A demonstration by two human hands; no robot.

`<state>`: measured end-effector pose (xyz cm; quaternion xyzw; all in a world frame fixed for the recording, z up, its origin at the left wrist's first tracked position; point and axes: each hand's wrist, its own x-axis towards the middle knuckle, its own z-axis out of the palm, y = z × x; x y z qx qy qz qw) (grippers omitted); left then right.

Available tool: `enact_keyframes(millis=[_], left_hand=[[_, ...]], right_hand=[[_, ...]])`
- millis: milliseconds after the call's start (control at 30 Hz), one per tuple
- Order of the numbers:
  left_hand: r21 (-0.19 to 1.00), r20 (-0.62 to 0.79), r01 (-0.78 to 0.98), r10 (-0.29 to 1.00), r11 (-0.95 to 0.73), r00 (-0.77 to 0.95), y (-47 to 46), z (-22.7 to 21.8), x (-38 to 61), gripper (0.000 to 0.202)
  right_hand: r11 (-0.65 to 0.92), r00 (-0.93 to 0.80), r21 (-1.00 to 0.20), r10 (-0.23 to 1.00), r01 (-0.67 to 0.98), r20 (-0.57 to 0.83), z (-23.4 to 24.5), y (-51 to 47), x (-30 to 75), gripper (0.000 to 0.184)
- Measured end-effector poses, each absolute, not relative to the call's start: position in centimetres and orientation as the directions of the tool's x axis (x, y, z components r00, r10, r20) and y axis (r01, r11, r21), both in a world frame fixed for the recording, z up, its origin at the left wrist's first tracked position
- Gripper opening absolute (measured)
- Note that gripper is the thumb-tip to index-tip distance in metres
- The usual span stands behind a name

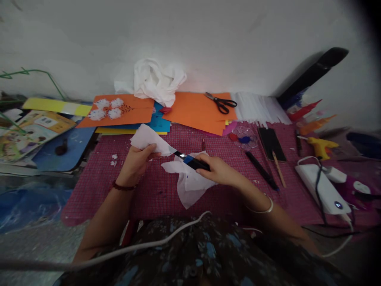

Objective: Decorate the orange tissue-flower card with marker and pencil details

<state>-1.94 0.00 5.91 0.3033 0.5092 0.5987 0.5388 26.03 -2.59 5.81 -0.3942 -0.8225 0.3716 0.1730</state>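
A folded piece of white tissue paper (150,140) is pinched in my left hand (139,159), over the left half of the red checked table. My right hand (216,169) is wrapped round the dark handle of a utility knife (195,162) with a blue part near its blade. The blade points left and its tip meets the right end of the folded tissue. Beneath the knife and my right hand lies a second, crumpled sheet of white tissue paper (190,188), partly hidden by them.
Orange card with white flower shapes (111,109) lies back left, near crumpled white tissue (157,81). Black scissors (222,104) rest on orange sheets (193,111). To the right are a black pen (262,171), a phone (272,143), a yellow glue gun (321,146) and a white power bank (323,188).
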Motion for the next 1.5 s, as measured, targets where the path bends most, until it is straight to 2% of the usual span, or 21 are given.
enact_keyframes(millis=[133, 300, 467, 700, 833, 967, 1167, 1500], left_hand=[[0.926, -0.192, -0.363, 0.956, 0.102, -0.22, 0.0, 6.0, -2.2, 0.025], [0.885, -0.248, -0.43, 0.963, 0.18, -0.109, -0.2, 6.2, -2.2, 0.022], [0.861, -0.267, -0.472, 0.958, 0.189, -0.102, -0.1, 5.6, -1.9, 0.017], [0.908, -0.179, -0.391, 0.983, 0.152, -0.034, -0.5, 5.2, -1.6, 0.03], [0.917, -0.19, -0.355, 0.982, 0.182, 0.012, -0.7, 5.1, -1.3, 0.041], [0.933, -0.19, -0.311, 0.982, 0.181, 0.001, -0.6, 4.9, -1.2, 0.045], [0.954, -0.175, -0.256, 0.983, 0.157, -0.049, -0.8, 5.5, -1.4, 0.037], [0.967, -0.145, -0.227, 0.984, 0.118, -0.105, -0.5, 5.7, -2.0, 0.051]], right_hand=[[0.409, -0.634, -0.763, 0.773, 0.501, -0.002, 5.7, -2.6, 26.0, 0.026], [0.408, -0.626, -0.755, 0.779, 0.514, -0.005, 5.7, -2.7, 25.7, 0.023], [0.412, -0.629, -0.753, 0.777, 0.514, -0.005, 5.7, -2.8, 25.6, 0.019], [0.419, -0.632, -0.753, 0.775, 0.507, 0.006, 5.5, -2.8, 25.6, 0.02], [0.413, -0.634, -0.756, 0.773, 0.508, -0.003, 5.5, -2.8, 25.6, 0.023], [0.416, -0.635, -0.749, 0.772, 0.516, -0.009, 5.4, -2.8, 25.7, 0.023], [0.413, -0.656, -0.75, 0.754, 0.517, -0.037, 5.6, -2.7, 26.0, 0.022], [0.394, -0.664, -0.758, 0.744, 0.519, -0.068, 5.8, -2.6, 26.4, 0.02]])
